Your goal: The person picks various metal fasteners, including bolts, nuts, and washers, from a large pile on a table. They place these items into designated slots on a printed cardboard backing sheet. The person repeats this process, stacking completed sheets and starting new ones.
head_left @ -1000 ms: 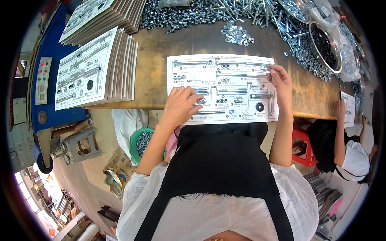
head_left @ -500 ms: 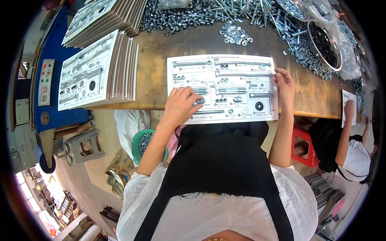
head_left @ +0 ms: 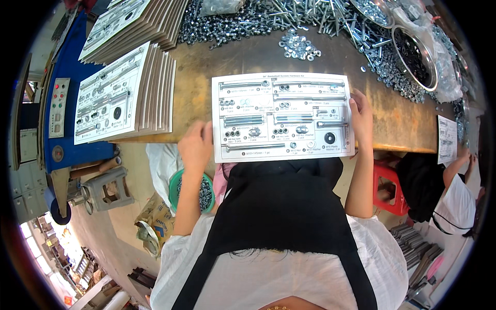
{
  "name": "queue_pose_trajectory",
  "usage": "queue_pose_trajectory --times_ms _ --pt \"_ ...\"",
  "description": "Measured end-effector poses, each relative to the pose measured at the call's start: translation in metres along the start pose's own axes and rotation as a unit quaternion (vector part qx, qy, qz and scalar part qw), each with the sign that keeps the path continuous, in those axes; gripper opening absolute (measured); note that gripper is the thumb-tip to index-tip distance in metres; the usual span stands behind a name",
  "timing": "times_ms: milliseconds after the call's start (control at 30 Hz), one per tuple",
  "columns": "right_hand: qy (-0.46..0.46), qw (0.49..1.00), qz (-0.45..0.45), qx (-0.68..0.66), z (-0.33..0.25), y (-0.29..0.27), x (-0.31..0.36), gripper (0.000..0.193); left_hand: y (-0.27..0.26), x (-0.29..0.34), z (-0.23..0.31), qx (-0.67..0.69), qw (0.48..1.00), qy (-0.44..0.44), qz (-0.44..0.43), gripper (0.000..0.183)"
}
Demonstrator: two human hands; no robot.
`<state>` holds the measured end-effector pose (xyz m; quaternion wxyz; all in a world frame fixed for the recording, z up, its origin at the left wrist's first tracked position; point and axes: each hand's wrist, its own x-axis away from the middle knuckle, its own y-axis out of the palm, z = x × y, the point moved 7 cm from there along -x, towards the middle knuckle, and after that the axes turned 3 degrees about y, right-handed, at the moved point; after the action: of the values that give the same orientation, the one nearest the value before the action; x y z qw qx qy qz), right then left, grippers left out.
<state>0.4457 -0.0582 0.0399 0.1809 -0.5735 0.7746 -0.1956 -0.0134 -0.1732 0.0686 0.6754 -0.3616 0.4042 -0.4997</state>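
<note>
- Head cam: card [head_left: 281,116] faces me, centred at the table [head_left: 196,77] front edge, lower part overhanging.
- Left hand [head_left: 197,142]: at the card's left edge, fingers bent. I can't tell if it grips.
- Right hand [head_left: 361,109]: at the card's right edge, fingers curled. Can't tell if pinched on it.
- Card face shows bolts, nuts, washers; I can't separate print from real parts.
- Beyond the card: small pile of washers [head_left: 299,45], then nuts [head_left: 222,31] and bolts [head_left: 323,15].
- To my left: card stack [head_left: 106,95], leaning.
- Far right: co-worker [head_left: 455,204] near another sheet [head_left: 446,137].
</note>
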Motion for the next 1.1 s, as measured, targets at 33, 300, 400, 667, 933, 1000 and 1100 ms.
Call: queue_pose_trajectory --times_ms 33,300,400,667,933,1000,1100 --pt "-0.002 1.000 0.000 0.006 0.000 0.000 -0.002 0.029 0.000 0.007 -0.008 -0.002 0.999 -0.039 -0.036 0.014" --pt "0.093 0.980 -0.145 0.096 0.059 -0.010 -0.019 0.031 0.026 0.057 -0.004 0.329 0.923 -0.174 -0.101 0.045" --pt "0.184 0.956 -0.193 -0.124 0.054 -0.004 -0.001 0.034 0.038 0.066 -0.012 0.582 0.775 -0.218 -0.115 0.060" --pt "0.219 0.912 -0.203 -0.280 0.002 -0.016 -0.001 0.038 0.003 0.056 -0.001 0.579 0.783 -0.209 -0.089 0.061" --pt "0.129 0.911 -0.257 -0.296 -0.119 -0.030 -0.058 0.042 -0.088 0.021 -0.003 0.622 0.768 -0.152 -0.010 0.061" --pt "0.094 0.907 -0.293 -0.288 -0.181 -0.017 -0.054 0.045 -0.126 0.010 -0.011 0.621 0.767 -0.161 0.022 0.061" --pt "0.047 0.887 -0.346 -0.303 -0.231 0.009 -0.069 0.045 -0.172 -0.013 -0.044 0.619 0.773 -0.132 0.036 0.058"
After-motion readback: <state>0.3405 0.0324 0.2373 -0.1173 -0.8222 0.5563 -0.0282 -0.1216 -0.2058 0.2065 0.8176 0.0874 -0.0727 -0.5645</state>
